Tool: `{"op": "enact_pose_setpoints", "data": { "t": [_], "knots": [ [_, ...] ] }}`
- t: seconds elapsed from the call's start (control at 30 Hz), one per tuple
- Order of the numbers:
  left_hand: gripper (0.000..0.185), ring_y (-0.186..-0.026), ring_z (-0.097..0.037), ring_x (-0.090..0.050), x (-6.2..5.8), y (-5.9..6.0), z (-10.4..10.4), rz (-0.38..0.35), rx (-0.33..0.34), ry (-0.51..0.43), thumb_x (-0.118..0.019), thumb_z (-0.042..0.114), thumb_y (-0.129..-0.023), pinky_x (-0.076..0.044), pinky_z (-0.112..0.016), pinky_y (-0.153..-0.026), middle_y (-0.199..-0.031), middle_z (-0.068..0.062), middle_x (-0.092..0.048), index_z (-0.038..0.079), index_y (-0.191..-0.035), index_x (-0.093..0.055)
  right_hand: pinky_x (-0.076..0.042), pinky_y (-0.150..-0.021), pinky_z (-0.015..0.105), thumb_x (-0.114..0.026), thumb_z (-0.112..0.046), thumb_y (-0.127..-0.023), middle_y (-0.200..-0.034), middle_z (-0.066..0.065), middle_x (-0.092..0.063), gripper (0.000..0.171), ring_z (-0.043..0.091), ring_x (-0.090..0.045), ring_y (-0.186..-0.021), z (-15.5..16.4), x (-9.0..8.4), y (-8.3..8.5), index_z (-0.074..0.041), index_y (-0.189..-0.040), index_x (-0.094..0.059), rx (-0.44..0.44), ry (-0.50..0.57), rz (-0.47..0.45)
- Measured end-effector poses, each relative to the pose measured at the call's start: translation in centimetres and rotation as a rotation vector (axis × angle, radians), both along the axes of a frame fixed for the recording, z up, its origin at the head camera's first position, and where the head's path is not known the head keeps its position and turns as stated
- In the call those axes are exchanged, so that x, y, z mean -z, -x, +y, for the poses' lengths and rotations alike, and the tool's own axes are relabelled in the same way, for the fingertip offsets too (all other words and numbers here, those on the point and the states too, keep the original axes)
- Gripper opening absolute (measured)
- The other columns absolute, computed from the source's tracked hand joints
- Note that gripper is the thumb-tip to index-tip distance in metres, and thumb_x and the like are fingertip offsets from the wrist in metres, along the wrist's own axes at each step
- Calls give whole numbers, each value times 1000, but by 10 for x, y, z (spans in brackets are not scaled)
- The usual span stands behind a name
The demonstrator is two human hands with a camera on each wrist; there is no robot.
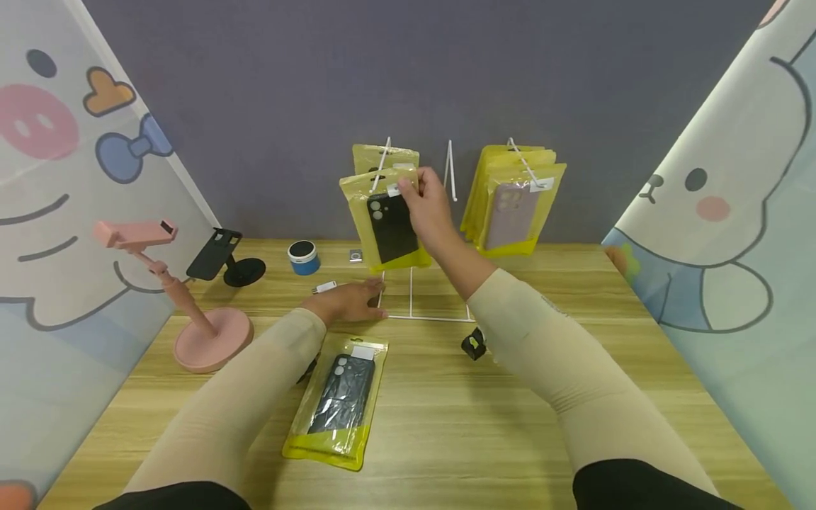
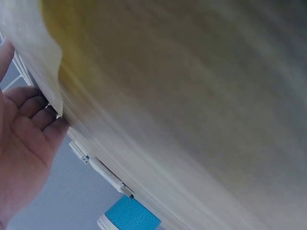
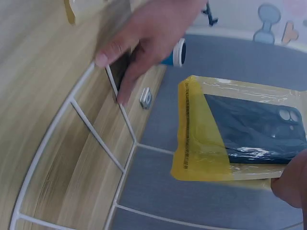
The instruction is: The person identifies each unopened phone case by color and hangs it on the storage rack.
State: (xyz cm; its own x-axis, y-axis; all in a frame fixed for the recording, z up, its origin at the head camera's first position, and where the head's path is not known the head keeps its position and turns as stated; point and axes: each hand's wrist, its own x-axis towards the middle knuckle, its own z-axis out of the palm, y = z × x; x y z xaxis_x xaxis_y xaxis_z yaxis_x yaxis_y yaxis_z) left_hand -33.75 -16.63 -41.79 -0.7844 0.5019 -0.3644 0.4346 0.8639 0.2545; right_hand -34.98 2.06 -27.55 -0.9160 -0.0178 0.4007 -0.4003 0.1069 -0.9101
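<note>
My right hand [image 1: 430, 212] pinches the upper right corner of a bagged black phone case [image 1: 394, 230] at the rack's left hook [image 1: 381, 164]. Another yellow bag [image 1: 366, 157] hangs just behind it. Low on the left, my left hand [image 1: 353, 301] rests at the corner of the white wire rack's base [image 1: 430, 318]. In the right wrist view its thumb and straight fingers touch the base wires [image 3: 86, 74]. A second bagged black phone case [image 1: 344, 393] lies on the table by my left forearm.
Several yellow bags with a lilac phone case [image 1: 510, 212] in front hang from the right hook. Left stand a pink phone stand [image 1: 213, 340], a black stand [image 1: 244, 271] and a blue speaker [image 1: 304, 258]. A white USB plug [image 1: 325, 287] and small black item [image 1: 473, 344] lie nearby.
</note>
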Motion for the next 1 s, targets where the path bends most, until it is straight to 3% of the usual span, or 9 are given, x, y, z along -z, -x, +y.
{"op": "enact_pose_setpoints", "data": {
  "t": [0.17,0.33,0.6,0.8,0.9,1.0],
  "knots": [
    [85,-151,-29,-16,1,0,0,-10,2,-26,-50,61,-95,-20,-48,-121,-166,-4,-6,16,-159,-16,-38,-69,25,-58,-24,-100,-85,0,-49,17,15,-45,-78,-1,0,24,-9,-104,-53,94,-45,-39],
    [86,-151,-30,-16,0,0,-1,-22,-12,-35,-51,61,-95,-20,-49,-121,-166,-2,-6,17,-159,-16,-43,-79,28,-57,-26,-101,-100,3,-56,22,16,-51,-90,-3,-5,42,-6,-111,-52,164,-144,-48],
    [86,-151,-29,-17,0,-1,-1,-4,-20,-36,-52,62,-94,-20,-47,-122,-166,-1,-6,17,-159,-16,-43,-85,34,-56,-29,-101,-102,6,-55,28,20,-51,-94,-2,-10,56,-5,-116,-52,252,-264,-85],
    [87,-151,-28,-16,-1,-2,1,-19,-33,-31,-52,63,-93,-20,-48,-122,-166,1,-4,19,-159,-15,-42,-77,26,-58,-21,-100,-98,6,-54,30,18,-51,-90,3,-6,53,0,-119,-52,192,-218,-41],
    [87,-151,-28,-16,-3,-2,0,-18,-37,-32,-52,62,-94,-20,-48,-122,-166,0,-5,19,-159,-15,-48,-83,24,-61,-20,-98,-111,10,-57,41,19,-55,-100,5,1,47,-1,-131,-46,124,-187,-96],
    [86,-151,-28,-15,-3,-2,0,-13,-38,-23,-51,62,-94,-19,-47,-122,-166,0,-6,19,-159,-15,-49,-97,32,-63,-19,-97,-130,16,-54,56,24,-54,-116,11,13,40,-4,-143,-36,46,-164,-179]
  ]
}}
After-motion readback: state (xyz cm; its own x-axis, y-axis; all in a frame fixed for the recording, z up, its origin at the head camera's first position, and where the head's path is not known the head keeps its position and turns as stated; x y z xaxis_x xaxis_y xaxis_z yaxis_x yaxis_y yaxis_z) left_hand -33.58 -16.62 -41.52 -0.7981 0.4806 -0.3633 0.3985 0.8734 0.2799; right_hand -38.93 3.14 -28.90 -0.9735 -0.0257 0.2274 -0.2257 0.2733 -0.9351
